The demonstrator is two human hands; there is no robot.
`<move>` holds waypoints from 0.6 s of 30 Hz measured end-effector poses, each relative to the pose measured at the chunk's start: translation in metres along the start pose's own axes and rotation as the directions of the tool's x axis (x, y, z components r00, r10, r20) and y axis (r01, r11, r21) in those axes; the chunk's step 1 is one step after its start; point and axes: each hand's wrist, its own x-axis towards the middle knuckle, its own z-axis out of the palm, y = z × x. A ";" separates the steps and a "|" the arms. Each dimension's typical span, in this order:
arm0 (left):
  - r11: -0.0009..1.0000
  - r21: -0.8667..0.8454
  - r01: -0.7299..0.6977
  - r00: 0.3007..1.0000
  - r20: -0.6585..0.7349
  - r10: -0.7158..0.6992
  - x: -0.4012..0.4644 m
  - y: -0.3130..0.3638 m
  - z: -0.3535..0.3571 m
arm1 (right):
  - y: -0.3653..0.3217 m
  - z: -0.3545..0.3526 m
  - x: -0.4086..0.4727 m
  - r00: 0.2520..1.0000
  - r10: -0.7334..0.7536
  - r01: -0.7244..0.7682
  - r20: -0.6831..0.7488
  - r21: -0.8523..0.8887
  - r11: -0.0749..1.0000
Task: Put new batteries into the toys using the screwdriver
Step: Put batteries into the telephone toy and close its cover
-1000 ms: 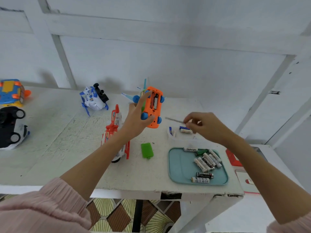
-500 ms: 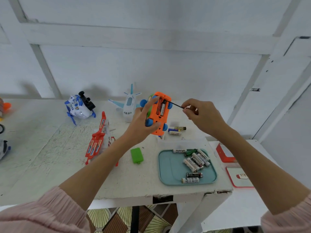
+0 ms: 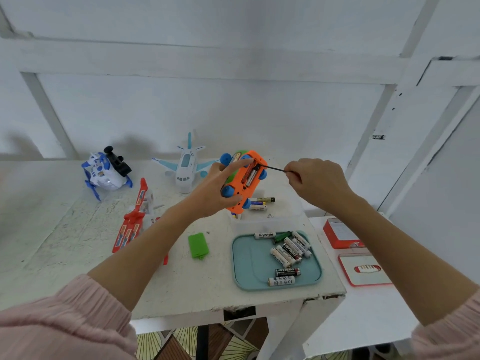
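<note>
My left hand (image 3: 217,189) grips an orange toy car (image 3: 246,181) with blue wheels, held above the table with its underside up and its battery bay open. My right hand (image 3: 315,184) pinches a thin screwdriver (image 3: 275,168), whose tip reaches into the top end of the bay. A battery shows inside the bay. The green battery cover (image 3: 198,246) lies on the table below my left wrist. A teal tray (image 3: 246,268) at the front right holds several batteries (image 3: 291,249). Three loose batteries (image 3: 261,203) lie behind the tray.
A white and blue toy plane (image 3: 185,168) stands behind the car, a white and blue toy vehicle (image 3: 107,171) at the back left, a red and white toy plane (image 3: 135,219) left of my forearm. Two red boxes (image 3: 340,233) lie on a lower surface to the right.
My right hand brought the screwdriver from beside the car to its battery bay. My left hand tilted the car. The view swung to the right.
</note>
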 end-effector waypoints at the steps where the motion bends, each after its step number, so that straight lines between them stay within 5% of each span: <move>1: 1.000 0.023 -0.002 1.000 0.025 0.001 0.005 0.000 -0.001 | 0.002 0.001 0.001 1.000 -0.005 0.005 0.007 -0.041 0.999; 18: 0.917 0.391 -0.081 0.966 0.257 -0.024 0.069 -0.005 0.015 | 0.043 0.022 -0.003 0.989 0.104 -0.096 0.106 -0.080 0.992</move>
